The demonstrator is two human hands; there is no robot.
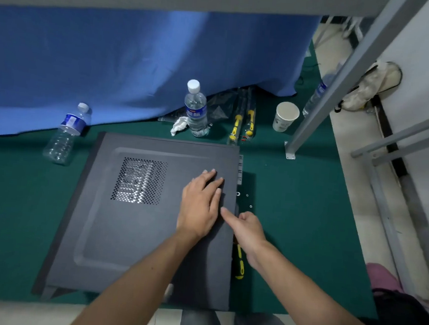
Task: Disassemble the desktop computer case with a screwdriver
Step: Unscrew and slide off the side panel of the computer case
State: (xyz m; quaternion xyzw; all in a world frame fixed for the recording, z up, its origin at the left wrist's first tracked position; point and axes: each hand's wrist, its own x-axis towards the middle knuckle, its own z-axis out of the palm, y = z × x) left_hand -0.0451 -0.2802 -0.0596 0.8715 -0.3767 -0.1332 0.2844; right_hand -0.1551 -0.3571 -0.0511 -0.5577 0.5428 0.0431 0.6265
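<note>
A black desktop computer case (124, 227) lies flat on a green mat, its side panel facing up with a perforated vent (139, 181). My left hand (200, 205) presses flat on the panel near its right edge, fingers straight. My right hand (247, 228) sits at the panel's right edge, thumb on top and fingers curled down over the rim. A yellow and black screwdriver (240, 264) lies on the mat just right of the case, partly under my right forearm. A few small loose screws (246, 200) lie on the mat beside that edge.
Two water bottles (196, 109) (66, 134) and a paper cup (285, 116) stand behind the case, with packaged yellow screwdrivers (243, 120) and a crumpled tissue (179, 125). A blue cloth (113, 62) hangs behind. A metal frame leg (325, 99) stands at right.
</note>
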